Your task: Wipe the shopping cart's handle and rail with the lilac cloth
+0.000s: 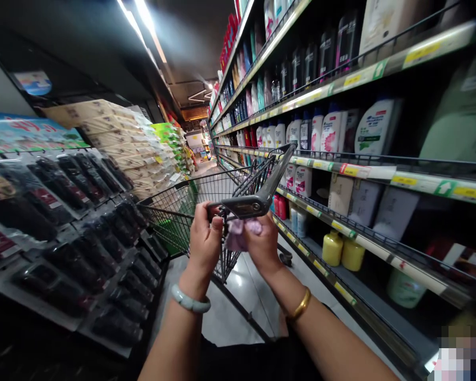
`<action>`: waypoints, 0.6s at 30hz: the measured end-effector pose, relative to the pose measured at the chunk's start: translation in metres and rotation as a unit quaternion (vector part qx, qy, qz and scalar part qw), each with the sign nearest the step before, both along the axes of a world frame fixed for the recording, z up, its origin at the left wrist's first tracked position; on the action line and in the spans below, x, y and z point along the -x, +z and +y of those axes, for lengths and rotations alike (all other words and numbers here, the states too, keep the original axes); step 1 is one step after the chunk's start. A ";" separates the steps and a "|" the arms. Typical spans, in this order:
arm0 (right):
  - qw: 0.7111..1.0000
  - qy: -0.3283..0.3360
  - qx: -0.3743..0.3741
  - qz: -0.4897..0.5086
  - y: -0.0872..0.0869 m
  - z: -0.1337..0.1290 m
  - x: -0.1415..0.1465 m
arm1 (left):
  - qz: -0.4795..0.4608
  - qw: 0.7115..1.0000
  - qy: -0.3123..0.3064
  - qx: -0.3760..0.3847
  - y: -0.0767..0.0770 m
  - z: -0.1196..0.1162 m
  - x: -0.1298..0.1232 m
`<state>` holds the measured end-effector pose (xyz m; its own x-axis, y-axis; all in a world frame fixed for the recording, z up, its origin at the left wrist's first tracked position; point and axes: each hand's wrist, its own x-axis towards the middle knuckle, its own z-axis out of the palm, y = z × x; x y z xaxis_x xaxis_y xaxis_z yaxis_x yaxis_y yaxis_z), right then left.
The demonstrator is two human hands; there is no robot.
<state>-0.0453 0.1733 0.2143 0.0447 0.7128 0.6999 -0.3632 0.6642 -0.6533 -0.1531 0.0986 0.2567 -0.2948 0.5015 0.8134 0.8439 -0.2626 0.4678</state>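
The left hand [204, 241] is closed around the near left end of the dark gray handle [238, 207] of a wire shopping cart [170, 218], its fingers curled over the bar and its thumb raised on the near side. The right hand [263, 244] is bunched around a crumpled lilac cloth [238, 236], which lies between the two hands just below the handle; whether its fingers also touch the bar cannot be told. From the corner above the right hand, the handle slants up and away to the right. A pale green bangle [190, 299] circles the left wrist and a gold bracelet [301, 304] the right one. The cart stands at an angle on the glossy gray tile floor [238, 323], with a dark caster [285, 258] visible just beyond the right forearm. On the right, long shelves [341, 227] hold rows of white shampoo bottles [375, 127], dark bottles [327, 50] higher up, and two yellow bottles [332, 247] low down, with yellow price tags along the edges. On the left, dark items in clear packaging [55, 190] hang in tiers on a display rack, and a tall stack of beige packages [107, 127] stands behind them.
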 end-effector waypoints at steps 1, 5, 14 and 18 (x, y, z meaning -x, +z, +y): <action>0.999 0.015 0.049 0.018 0.002 0.003 0.000 | 0.004 1.000 0.004 0.000 0.000 -0.001 -0.001; 0.989 0.048 0.078 0.114 0.018 -0.004 -0.022 | 0.006 1.000 0.020 0.002 0.000 -0.007 -0.004; 0.989 0.111 0.056 0.074 0.030 -0.039 -0.020 | -0.009 0.999 0.020 -0.033 -0.004 -0.017 -0.003; 0.977 0.179 0.103 0.053 0.025 -0.030 0.008 | -0.008 0.999 0.025 -0.034 -0.003 -0.022 -0.003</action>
<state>-0.0531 0.1430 0.2395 -0.1684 0.8219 0.5442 -0.6213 0.3401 -0.7059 -0.1499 0.0769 0.2535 -0.3319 0.4296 0.8398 0.8490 -0.2519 0.4644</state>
